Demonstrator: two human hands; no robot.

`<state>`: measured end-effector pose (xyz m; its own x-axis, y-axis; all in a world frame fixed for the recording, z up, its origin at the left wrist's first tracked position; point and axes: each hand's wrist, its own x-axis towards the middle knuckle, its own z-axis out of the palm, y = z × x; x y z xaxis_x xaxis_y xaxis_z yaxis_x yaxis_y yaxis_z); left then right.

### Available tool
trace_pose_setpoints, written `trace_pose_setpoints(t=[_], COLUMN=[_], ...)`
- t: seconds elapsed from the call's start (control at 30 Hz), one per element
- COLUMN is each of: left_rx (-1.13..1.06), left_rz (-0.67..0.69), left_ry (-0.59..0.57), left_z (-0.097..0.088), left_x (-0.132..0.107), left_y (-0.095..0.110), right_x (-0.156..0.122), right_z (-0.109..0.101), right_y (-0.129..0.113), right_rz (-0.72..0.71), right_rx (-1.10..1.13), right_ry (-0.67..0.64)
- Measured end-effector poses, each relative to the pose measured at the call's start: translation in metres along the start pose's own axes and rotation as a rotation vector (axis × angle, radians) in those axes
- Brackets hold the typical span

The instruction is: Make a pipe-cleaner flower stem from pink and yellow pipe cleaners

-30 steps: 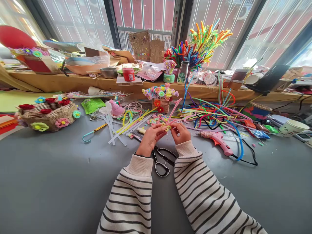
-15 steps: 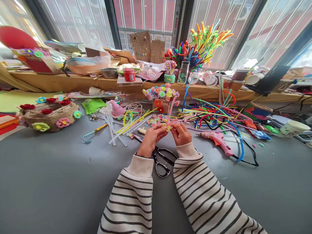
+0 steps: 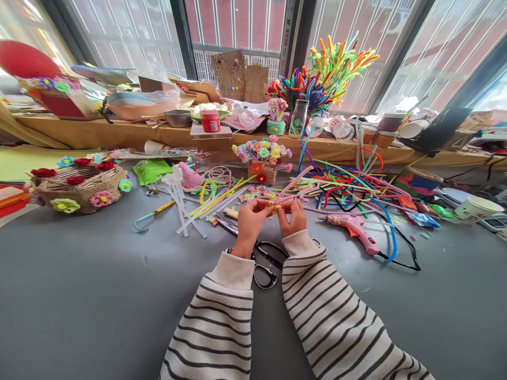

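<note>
My left hand (image 3: 250,220) and my right hand (image 3: 292,217) meet above the grey table (image 3: 99,285), both in striped sleeves. Their fingertips pinch a small yellow pipe-cleaner flower (image 3: 274,207) between them. A pink pipe cleaner (image 3: 292,182) runs up and to the right from that pinch. Black scissors (image 3: 264,262) lie on the table just under my wrists. A pink glue gun (image 3: 354,228) rests to the right of my right hand.
A heap of coloured pipe cleaners (image 3: 348,184) lies behind the glue gun. A small basket of finished flowers (image 3: 261,153) stands behind my hands. A woven basket with flowers (image 3: 79,184) sits at the left. White sticks (image 3: 182,208) lie left of my hands. The cluttered window ledge (image 3: 119,134) runs along the back.
The pink pipe cleaner swung from pointing upward to leaning right. My hands drew slightly closer together and my left wrist turned inward.
</note>
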<state>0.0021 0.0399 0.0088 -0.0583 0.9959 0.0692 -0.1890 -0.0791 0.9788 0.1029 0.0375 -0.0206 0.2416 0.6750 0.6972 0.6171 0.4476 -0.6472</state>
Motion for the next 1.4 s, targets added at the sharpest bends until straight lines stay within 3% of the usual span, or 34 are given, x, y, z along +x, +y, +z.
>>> trace_pose_setpoints(t=[0.13,0.23,0.33,0.43,0.6,0.77,0.87,1.1,1.4], left_rx=[0.219,0.314,0.361,0.344,0.269,0.112,0.024,-0.077,-0.122], left_rz=[0.247,0.365,0.408,0.397,0.381,0.211,0.063,-0.098,-0.145], left_ry=[0.039,0.039,0.0,-0.054,-0.006,-0.007,-0.013,-0.003,-0.015], left_z=[0.003,0.004,0.005,0.005,0.002,-0.003,-0.004,-0.004,-0.004], left_x=[-0.002,-0.004,-0.006,-0.006,-0.001,0.006,0.008,0.007,0.004], left_y=[-0.003,-0.004,-0.002,0.001,0.005,-0.001,-0.005,-0.001,0.0], right_x=[0.001,0.003,0.006,0.008,0.007,0.006,0.006,0.007,0.007], right_z=[0.009,0.015,0.021,0.024,0.015,-0.001,-0.007,-0.007,-0.009], right_y=[0.003,0.005,0.003,0.001,-0.001,-0.003,-0.003,0.002,0.005], right_rz=[0.225,0.49,0.735,0.802,0.652,0.135,-0.036,-0.238,-0.301], right_rx=[0.085,0.218,0.41,0.55,0.648,0.205,0.03,-0.143,-0.156], right_ry=[0.017,-0.003,-0.015,-0.028,-0.123,-0.055,-0.059,-0.114,-0.154])
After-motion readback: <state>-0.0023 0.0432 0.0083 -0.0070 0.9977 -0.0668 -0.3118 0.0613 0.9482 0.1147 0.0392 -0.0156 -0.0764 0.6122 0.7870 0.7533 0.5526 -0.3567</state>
